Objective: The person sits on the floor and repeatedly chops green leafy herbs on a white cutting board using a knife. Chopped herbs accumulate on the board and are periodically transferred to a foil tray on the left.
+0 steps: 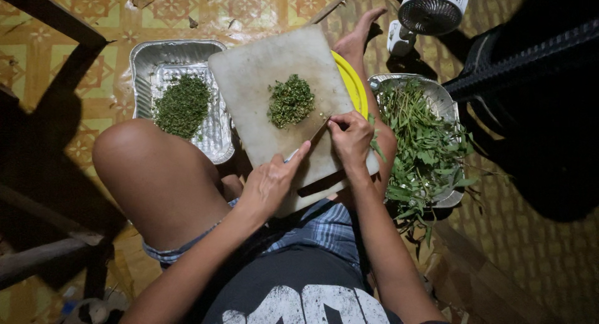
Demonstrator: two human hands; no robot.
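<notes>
A worn white cutting board (262, 68) rests across my lap on a yellow plate (352, 81). A small pile of chopped green herbs (291, 101) lies on the board. A knife (315, 132) points toward the pile's near edge. My left hand (268, 183) grips its handle end, thumb stretched along it. My right hand (351, 140) is curled over the blade near its tip, fingertips pinching it beside the herbs.
A foil tray (146, 56) to the left holds more chopped herbs (182, 106). A second foil tray (437, 90) to the right is heaped with whole leafy stems (424, 149). My bare knee (156, 174) rises at the left. A small white fan (430, 9) stands on the patterned floor beyond.
</notes>
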